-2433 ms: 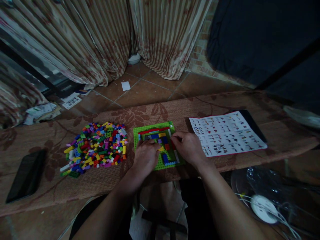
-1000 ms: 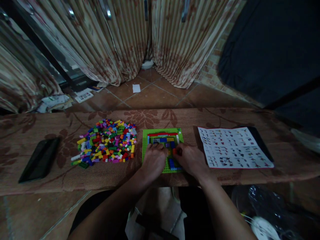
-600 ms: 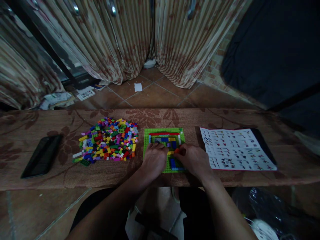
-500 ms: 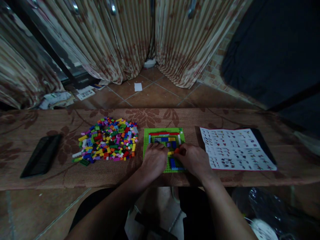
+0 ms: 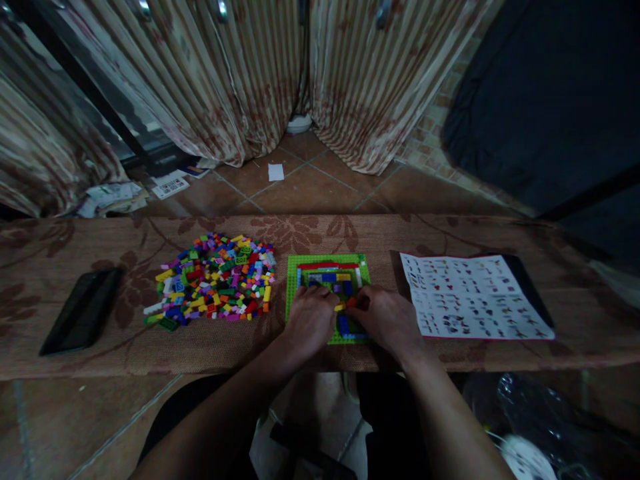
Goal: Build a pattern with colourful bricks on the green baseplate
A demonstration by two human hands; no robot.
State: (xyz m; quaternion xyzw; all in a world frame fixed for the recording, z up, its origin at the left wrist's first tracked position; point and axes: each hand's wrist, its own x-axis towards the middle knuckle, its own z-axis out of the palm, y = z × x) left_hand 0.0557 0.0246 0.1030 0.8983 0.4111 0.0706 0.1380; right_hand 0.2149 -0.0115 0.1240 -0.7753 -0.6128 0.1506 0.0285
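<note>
A green baseplate [image 5: 292,267] lies in front of me with rows of bricks built on it. A long red row [image 5: 329,267] runs along its far side, and blue bricks [image 5: 343,327] stand nearer to me. My left hand [image 5: 311,313] rests over the plate's left part, its fingers lying across the bricks. Close to that hand's thumb side sits a yellow brick [image 5: 340,307]. My right hand [image 5: 387,317] reaches in from the right, closed on an orange-red brick [image 5: 352,303] at the middle of the plate. The right fingertips are partly hidden.
A heap of loose coloured bricks [image 5: 220,280] lies left of the plate, with a black phone [image 5: 83,310] farther left. A printed instruction sheet [image 5: 465,293] lies to the right over a dark flat object [image 5: 525,287]. The narrow table wears a brown patterned cloth [image 5: 200,350].
Both hands stay over the baseplate. The right fingers and the orange-red brick have shifted very slightly; the rest shows only a small camera movement.
</note>
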